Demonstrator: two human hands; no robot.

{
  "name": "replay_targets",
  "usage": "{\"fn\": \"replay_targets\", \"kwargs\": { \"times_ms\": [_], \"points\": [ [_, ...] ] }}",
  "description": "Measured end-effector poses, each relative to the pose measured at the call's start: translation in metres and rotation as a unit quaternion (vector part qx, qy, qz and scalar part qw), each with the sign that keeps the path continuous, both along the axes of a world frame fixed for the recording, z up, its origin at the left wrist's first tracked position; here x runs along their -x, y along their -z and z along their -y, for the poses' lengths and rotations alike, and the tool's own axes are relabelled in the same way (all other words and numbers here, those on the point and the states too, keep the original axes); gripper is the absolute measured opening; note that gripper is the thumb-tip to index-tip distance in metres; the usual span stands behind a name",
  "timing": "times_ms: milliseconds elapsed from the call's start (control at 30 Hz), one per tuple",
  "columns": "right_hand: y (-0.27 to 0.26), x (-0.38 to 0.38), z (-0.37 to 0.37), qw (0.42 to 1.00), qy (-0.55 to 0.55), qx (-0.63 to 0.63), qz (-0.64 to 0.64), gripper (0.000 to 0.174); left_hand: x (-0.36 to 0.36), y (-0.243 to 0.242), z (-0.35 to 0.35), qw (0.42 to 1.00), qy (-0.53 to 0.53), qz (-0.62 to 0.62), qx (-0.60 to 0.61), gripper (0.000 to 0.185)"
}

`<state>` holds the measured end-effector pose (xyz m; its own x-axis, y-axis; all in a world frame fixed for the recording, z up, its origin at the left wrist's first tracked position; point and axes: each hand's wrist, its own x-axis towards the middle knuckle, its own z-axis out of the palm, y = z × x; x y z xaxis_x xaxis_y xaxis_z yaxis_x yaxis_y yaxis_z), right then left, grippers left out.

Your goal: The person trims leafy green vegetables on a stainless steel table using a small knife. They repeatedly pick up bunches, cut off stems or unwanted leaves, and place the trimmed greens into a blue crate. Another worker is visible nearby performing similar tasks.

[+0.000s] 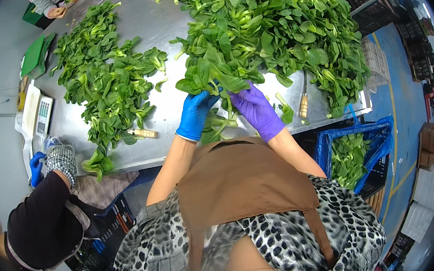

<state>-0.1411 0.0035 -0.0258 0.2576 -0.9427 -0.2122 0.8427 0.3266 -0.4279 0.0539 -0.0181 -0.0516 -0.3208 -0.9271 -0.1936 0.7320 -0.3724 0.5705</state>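
My left hand (195, 114), in a blue glove, grips a leafy bok choy (198, 77) by its stems above the steel table's near edge. In a purple glove, my right hand (259, 111) pinches the base of a large bok choy leaf (226, 76) beside it; whether both belong to one plant is hard to tell. Below my hands lies another bok choy (219, 124), near my brown apron. A knife with a wooden handle (303, 106) rests to the right, next to a loose bok choy stalk (285, 109). Just beyond my hands rises a big bok choy heap (268, 25).
A smaller bok choy pile (102, 76) and a second wooden-handled knife (144, 133) lie left. Farther left stand a scale (39, 111) and a co-worker (42, 223). At right, a crate lined with blue plastic (325, 151) holds greens. Another person's hand (57, 12) shows top left.
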Motion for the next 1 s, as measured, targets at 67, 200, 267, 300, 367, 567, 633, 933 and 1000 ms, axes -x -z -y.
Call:
{"fn": "replay_targets", "kwargs": {
  "times_ms": [67, 200, 267, 300, 367, 567, 633, 933, 1000],
  "points": [
    [0.000, -0.002, 0.000, 0.999, -0.038, -0.006, 0.029, 0.029, -0.002, 0.006, -0.004, 1.000, 0.001, 0.004, -0.006, 0.040],
    [0.013, 0.003, -0.002, 0.993, -0.097, -0.020, 0.060, 0.027, 0.008, -0.021, -0.007, 1.000, 0.016, 0.000, 0.010, 0.047],
    [0.018, 0.003, -0.004, 0.991, -0.106, -0.043, 0.064, 0.025, 0.009, -0.021, -0.008, 0.999, 0.018, 0.021, 0.028, 0.047],
    [0.020, 0.003, -0.004, 0.991, -0.101, -0.057, 0.064, 0.024, 0.010, -0.018, -0.008, 0.998, 0.020, 0.039, 0.036, 0.046],
    [0.022, 0.004, -0.006, 0.992, -0.090, -0.073, 0.045, 0.024, 0.011, -0.013, -0.009, 0.996, 0.018, 0.077, 0.052, 0.045],
    [-0.012, -0.007, -0.007, 0.963, -0.052, 0.018, -0.265, 0.029, 0.015, -0.009, -0.009, 0.988, -0.036, 0.148, 0.037, 0.043],
    [-0.010, -0.011, -0.008, 0.860, -0.027, 0.103, -0.499, 0.031, 0.019, -0.018, -0.010, 0.985, -0.047, 0.164, 0.020, 0.044],
    [-0.015, -0.022, -0.011, 0.822, 0.037, 0.088, -0.561, 0.022, 0.027, -0.019, -0.014, 0.985, -0.051, 0.160, 0.027, 0.040],
    [-0.017, -0.023, -0.011, 0.893, 0.042, 0.027, -0.447, 0.021, 0.028, -0.007, -0.014, 0.993, -0.061, 0.100, -0.023, 0.038]
  ]
}}
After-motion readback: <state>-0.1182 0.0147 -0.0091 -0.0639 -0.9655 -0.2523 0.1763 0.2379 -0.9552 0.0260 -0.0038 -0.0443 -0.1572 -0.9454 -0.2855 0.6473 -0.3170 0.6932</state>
